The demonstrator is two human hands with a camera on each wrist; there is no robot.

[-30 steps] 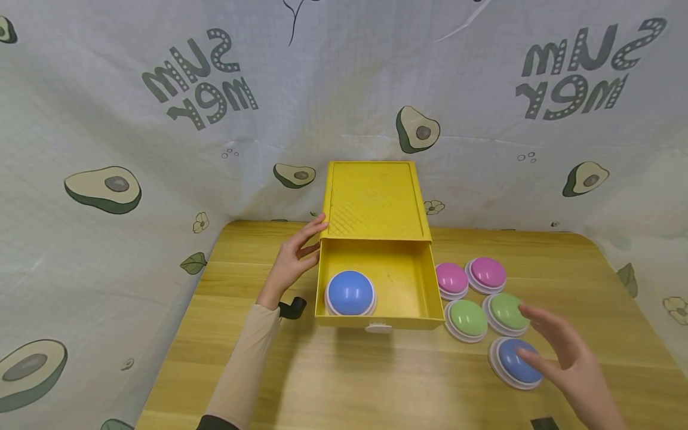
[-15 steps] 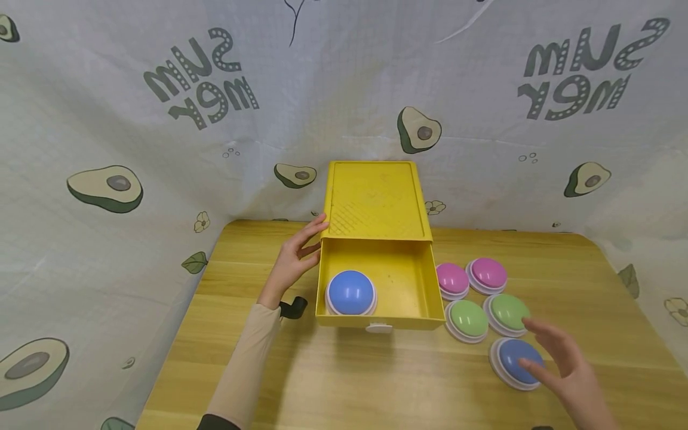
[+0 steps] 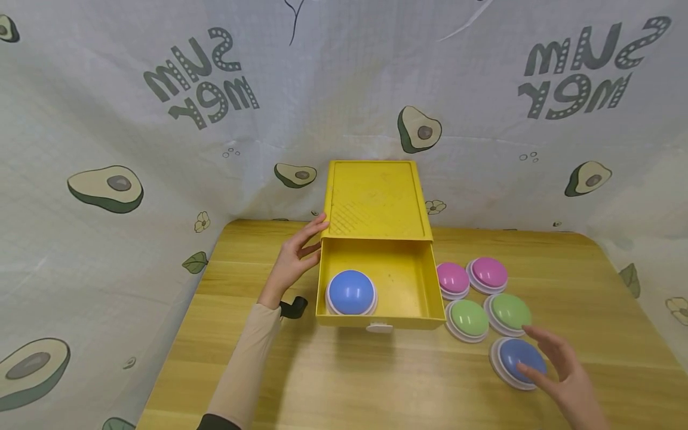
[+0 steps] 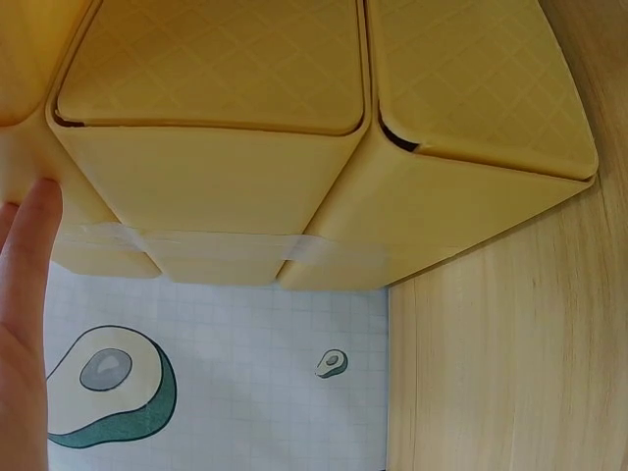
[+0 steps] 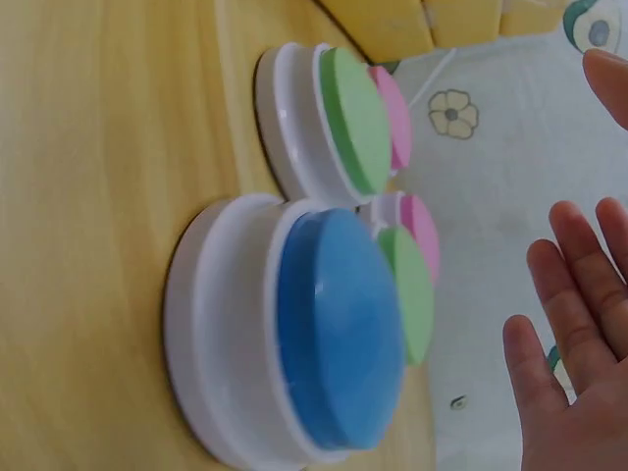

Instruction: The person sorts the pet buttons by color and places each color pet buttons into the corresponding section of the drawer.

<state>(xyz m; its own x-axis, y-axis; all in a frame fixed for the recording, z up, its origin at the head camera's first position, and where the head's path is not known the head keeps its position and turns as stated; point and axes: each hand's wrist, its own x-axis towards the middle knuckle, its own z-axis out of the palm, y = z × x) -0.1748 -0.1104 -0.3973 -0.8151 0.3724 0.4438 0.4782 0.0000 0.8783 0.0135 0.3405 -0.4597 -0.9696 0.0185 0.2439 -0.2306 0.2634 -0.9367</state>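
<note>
My left hand point(image 3: 289, 263) rests its fingers against the left side of a yellow drawer box point(image 3: 376, 200); in the left wrist view a fingertip point(image 4: 44, 196) lies on the yellow wall. The drawer point(image 3: 408, 310) is pulled out toward me. Inside it, at the front left, sits a blue push button point(image 3: 350, 292) with a white base. My right hand point(image 3: 567, 376) hovers over the right edge of another blue push button point(image 3: 518, 361) on the table, thumb and fingers spread apart. In the right wrist view this blue dome point(image 5: 343, 334) stands apart from the open fingers point(image 5: 579, 314).
Right of the drawer stand two green push buttons, a nearer one point(image 3: 469, 318) and a farther one point(image 3: 509, 312). Behind them are two pink ones point(image 3: 452, 279). A black curved object point(image 3: 293, 307) lies by my left wrist. A printed cloth point(image 3: 484, 179) hangs behind the wooden table point(image 3: 376, 382).
My right hand has come slightly down and to the left, closer over the blue push button on the table. My left hand and the drawer have stayed in place.
</note>
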